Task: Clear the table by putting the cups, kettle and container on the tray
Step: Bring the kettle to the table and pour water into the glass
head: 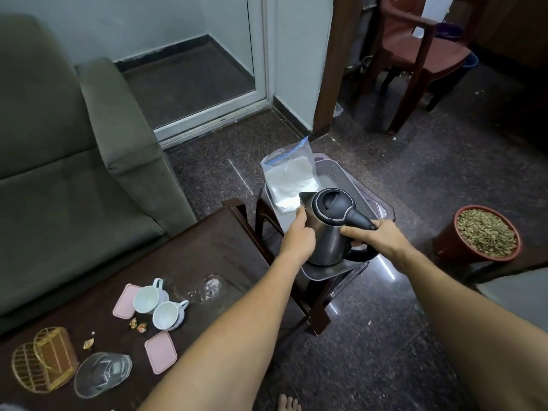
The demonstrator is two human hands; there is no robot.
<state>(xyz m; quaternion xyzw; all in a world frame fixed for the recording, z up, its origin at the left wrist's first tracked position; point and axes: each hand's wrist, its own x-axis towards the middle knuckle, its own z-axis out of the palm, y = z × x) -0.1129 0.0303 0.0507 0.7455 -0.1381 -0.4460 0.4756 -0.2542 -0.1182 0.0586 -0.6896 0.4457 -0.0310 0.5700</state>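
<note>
Both hands are on the kettle (326, 229). The right hand (376, 238) is closed around the black handle, with its fingers curled over it. The left hand (298, 232) is open and flat, pressed against the shiny side of the kettle near the spout. The kettle stands upright at the near end of the grey tray (341, 176), and its bottom seems to touch the tray, though it is hard to be sure. The tray sits on a small dark stand (320, 295) just past the far corner of the table (207, 256). A clear bag (289, 179) with white stuff inside lies at the far left side of the tray, just beside the kettle. Two white cups (160, 307) lie tipped on their sides near the middle of the table, close together. A pink lid (126, 301) is by the left cup, and another pink lid (161, 351) is near the front edge. A clear glass bowl (102, 373) sits at the near left part of the table, next to a gold wire basket (44, 360). A few small wrapped sweets (139, 324) lie between the cups and the bowl.
</note>
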